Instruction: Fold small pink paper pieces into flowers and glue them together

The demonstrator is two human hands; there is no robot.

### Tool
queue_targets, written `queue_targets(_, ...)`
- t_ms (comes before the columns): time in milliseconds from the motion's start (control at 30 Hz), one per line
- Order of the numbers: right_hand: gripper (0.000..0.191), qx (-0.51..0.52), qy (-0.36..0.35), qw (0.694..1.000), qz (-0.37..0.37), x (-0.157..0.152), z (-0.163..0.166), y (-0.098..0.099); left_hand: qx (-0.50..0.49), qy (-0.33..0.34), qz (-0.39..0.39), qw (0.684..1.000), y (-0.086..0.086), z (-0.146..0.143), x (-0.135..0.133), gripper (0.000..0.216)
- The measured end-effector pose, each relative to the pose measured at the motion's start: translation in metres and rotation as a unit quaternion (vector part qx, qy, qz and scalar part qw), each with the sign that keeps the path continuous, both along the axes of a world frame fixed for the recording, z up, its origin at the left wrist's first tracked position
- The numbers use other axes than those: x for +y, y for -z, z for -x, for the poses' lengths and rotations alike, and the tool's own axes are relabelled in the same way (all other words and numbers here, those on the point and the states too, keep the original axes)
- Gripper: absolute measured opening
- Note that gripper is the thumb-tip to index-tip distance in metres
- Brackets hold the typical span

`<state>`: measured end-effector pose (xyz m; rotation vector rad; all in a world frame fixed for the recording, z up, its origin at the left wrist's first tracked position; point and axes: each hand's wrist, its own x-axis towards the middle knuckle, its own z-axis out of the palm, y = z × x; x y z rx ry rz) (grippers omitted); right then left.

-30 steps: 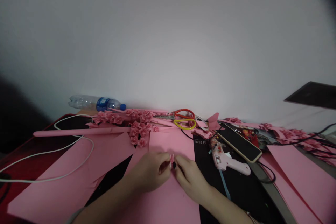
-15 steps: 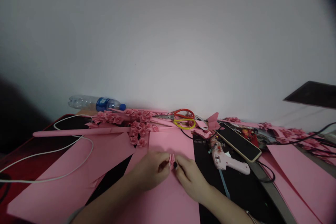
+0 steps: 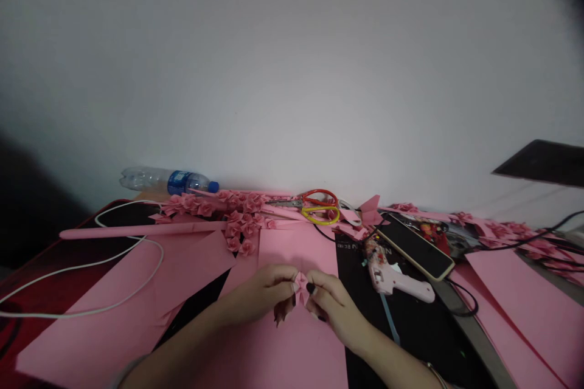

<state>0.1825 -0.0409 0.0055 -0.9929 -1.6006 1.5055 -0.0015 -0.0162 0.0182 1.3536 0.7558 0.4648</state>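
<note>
A small folded pink paper piece (image 3: 302, 289), with creased flaps like a flower, is pinched between both hands. My left hand (image 3: 269, 295) grips its left side, thumb in front and fingers curled behind. On its right side, my right hand (image 3: 332, 304) closes thumb and fingers on the edge; dark nails show. Both hands are just above a large pink paper sheet (image 3: 296, 352). Beyond them lies a cluster of pink paper flowers (image 3: 244, 225). Part of the folded piece is covered by the fingers.
A pink glue gun (image 3: 395, 282) and a phone (image 3: 417, 249) lie to the right. Red-and-yellow-handled scissors (image 3: 320, 214) rest at the back. A plastic bottle (image 3: 180, 182) lies by the wall. On the left are a rolled pink paper tube (image 3: 146, 230) and a white cable (image 3: 114, 302).
The folded paper has turned and spread, now showing a wider, flower-like face. My left fingers have shifted, with the fingertips now curled underneath. The things around have stayed put.
</note>
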Motion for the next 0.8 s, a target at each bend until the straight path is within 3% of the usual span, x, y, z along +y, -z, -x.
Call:
queue_targets(133, 0.016, -0.012, 0.015, 1.000, -0.002, -0.0007, 0.0022, -0.0004, 0.001, -0.004, -0.009, 1.000, 0.0034, -0.0012, -0.0001, 0.028)
queue_targets(400, 0.020, -0.141, 0.101, 0.977, -0.127, 0.0001, 0.0038, -0.0022, 0.067, -0.035, -0.128, 0.989, 0.0073, -0.0042, -0.0034, 0.014)
queue_targets(567, 0.022, -0.135, 0.057, 0.978, -0.149, 0.0013, 0.0018, -0.0012, 0.089, -0.037, -0.163, 0.982, 0.0055, -0.0027, -0.0045, 0.013)
queue_targets(800, 0.022, -0.107, 0.035, 0.983, -0.144, -0.0001, 0.0015, -0.0018, 0.053, -0.045, -0.122, 0.990, 0.0074, -0.0031, -0.0034, 0.021)
